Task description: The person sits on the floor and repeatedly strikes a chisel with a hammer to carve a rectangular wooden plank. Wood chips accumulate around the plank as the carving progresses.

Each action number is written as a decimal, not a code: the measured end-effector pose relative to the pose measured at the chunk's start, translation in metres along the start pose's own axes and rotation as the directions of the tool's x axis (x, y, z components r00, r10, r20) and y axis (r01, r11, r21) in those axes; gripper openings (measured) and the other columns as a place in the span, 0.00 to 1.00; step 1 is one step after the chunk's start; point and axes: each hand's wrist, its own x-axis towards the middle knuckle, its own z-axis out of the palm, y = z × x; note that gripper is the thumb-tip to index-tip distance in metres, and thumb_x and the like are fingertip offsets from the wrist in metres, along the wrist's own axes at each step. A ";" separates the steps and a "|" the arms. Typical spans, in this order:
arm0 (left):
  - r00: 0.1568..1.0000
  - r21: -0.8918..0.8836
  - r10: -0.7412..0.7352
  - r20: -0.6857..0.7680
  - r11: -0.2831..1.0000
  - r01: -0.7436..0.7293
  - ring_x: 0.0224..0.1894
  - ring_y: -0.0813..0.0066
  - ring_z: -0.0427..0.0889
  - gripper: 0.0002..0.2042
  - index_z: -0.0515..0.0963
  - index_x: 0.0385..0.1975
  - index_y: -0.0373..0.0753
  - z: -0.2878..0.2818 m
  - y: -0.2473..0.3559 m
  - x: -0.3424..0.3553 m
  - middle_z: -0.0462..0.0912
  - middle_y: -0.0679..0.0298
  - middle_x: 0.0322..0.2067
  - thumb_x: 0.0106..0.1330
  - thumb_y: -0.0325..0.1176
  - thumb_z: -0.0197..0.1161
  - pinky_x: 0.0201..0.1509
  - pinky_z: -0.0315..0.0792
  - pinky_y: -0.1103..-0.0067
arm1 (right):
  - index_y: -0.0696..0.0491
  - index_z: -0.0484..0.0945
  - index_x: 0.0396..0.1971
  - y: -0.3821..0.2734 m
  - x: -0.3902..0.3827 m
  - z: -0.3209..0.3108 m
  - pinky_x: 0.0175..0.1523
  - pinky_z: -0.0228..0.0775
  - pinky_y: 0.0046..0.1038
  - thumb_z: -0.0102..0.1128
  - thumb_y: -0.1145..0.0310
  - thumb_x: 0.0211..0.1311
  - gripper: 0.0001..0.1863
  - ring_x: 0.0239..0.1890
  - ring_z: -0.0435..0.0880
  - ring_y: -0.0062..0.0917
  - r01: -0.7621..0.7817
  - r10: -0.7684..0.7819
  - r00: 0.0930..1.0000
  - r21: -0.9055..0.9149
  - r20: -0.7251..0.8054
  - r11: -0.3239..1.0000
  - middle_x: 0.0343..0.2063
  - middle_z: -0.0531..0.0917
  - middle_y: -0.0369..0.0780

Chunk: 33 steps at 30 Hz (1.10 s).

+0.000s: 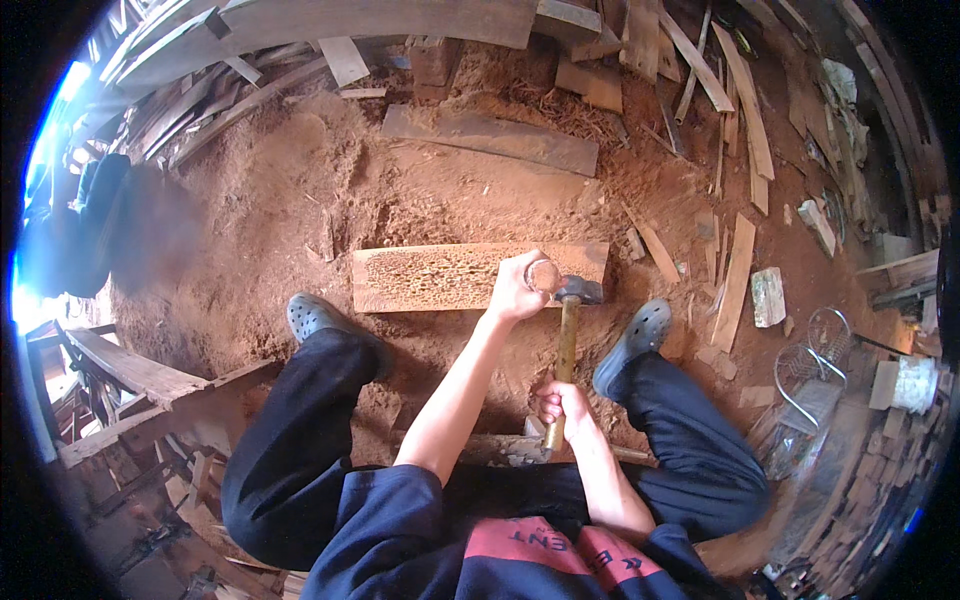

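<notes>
A long wooden board [430,278] lies crosswise on the earth in front of me, its face covered in small pits except toward the ends. Over its right part, my left hand [517,289] is closed round what looks like a chisel [543,276]; only the round wooden handle end shows, and its blade is hidden beneath. My right hand [566,402] grips the lower handle of a hammer [568,345]. The dark hammer head is just right of the chisel's handle end; whether they touch I cannot tell.
My feet in grey clogs [318,318] flank the board. Beyond it lies a dusty plank [490,138], with stacked timber [380,30] farther back. Loose wood strips [735,280] and a pale block [768,297] lie at right, near a wire rack [808,370]. A blurred dark shape [100,220] is at left.
</notes>
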 end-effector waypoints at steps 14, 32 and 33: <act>0.998 0.017 -0.015 -0.054 1.000 0.016 0.25 0.60 0.79 0.10 0.73 0.22 0.36 -0.004 -0.012 0.008 0.78 0.56 0.20 0.43 0.33 0.66 0.30 0.71 0.74 | 0.53 0.64 0.18 -0.054 -0.149 0.076 0.12 0.58 0.16 0.57 0.83 0.48 0.12 0.08 0.67 0.13 0.694 -0.812 0.584 -0.505 -0.022 0.513 0.11 0.69 0.32; 0.994 -0.049 -0.021 -0.103 0.999 0.016 0.24 0.60 0.79 0.08 0.74 0.21 0.36 -0.006 -0.022 0.003 0.78 0.54 0.20 0.43 0.31 0.62 0.30 0.72 0.74 | 0.54 0.68 0.21 -0.064 -0.135 0.054 0.21 0.61 0.20 0.59 0.83 0.40 0.10 0.15 0.66 0.14 0.613 -0.835 0.550 -0.679 0.001 0.403 0.17 0.70 0.31; 0.995 -0.047 -0.014 -0.099 0.999 0.009 0.24 0.59 0.79 0.08 0.74 0.21 0.36 -0.006 -0.023 0.003 0.78 0.54 0.20 0.43 0.31 0.62 0.30 0.72 0.74 | 0.54 0.65 0.22 -0.067 -0.151 0.069 0.18 0.60 0.19 0.56 0.85 0.42 0.11 0.14 0.66 0.14 0.721 -0.865 0.501 -0.573 0.041 0.390 0.16 0.69 0.32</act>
